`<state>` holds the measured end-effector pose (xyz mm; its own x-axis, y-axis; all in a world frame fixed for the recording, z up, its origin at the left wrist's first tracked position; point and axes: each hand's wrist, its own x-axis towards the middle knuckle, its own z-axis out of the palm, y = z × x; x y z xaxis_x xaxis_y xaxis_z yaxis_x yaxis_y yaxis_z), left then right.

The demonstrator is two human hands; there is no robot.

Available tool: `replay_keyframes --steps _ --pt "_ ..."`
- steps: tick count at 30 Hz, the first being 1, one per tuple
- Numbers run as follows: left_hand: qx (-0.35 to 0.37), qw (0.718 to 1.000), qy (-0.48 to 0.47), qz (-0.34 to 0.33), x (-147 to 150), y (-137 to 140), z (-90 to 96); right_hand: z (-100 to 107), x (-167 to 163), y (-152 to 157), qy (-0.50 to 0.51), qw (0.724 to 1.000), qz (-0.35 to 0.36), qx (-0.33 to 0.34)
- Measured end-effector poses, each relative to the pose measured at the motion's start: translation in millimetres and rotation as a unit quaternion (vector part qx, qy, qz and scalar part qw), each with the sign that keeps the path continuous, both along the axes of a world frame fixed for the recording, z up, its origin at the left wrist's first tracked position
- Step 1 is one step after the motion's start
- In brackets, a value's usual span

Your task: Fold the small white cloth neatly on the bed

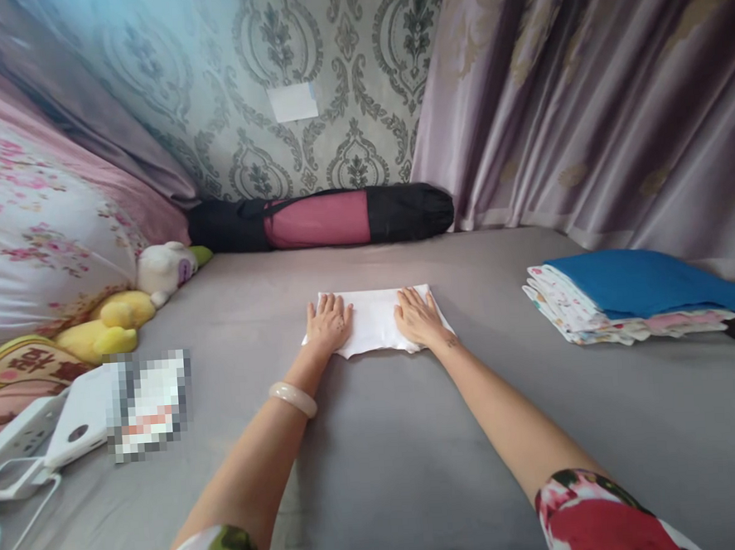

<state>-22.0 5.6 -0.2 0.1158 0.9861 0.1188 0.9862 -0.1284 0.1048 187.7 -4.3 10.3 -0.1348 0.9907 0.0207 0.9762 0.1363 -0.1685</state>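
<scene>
A small white folded cloth [374, 320] lies flat on the grey bed sheet [378, 440] in front of me. My left hand [331, 320] rests palm down on its left end, fingers stretched out and slightly spread. On the right end lies my right hand [418, 315], also flat with its fingers extended. Both hands press on the cloth from above without gripping it. Parts of its left and right edges are hidden beneath them. A pale bangle [293, 400] circles my left wrist.
At right sits a folded fabric stack [642, 287], blue on top. A black and pink roll bag [320, 220] lies along the wall. To the left are a floral pillow [34, 221], plush toys [165, 269], a power strip [16, 437], a white device [89, 412] and a pixelated item [153, 404].
</scene>
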Motion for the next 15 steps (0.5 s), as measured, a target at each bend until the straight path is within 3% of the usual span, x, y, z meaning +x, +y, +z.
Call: replay_keyframes --steps 6,15 --pt "-0.010 1.000 0.002 -0.005 -5 0 7.3 4 7 -1 -0.003 1.000 -0.004 -0.002" --pt "-0.006 1.000 -0.002 0.004 -13 1 -1.2 0 16 0 -0.020 0.999 -0.026 0.002"
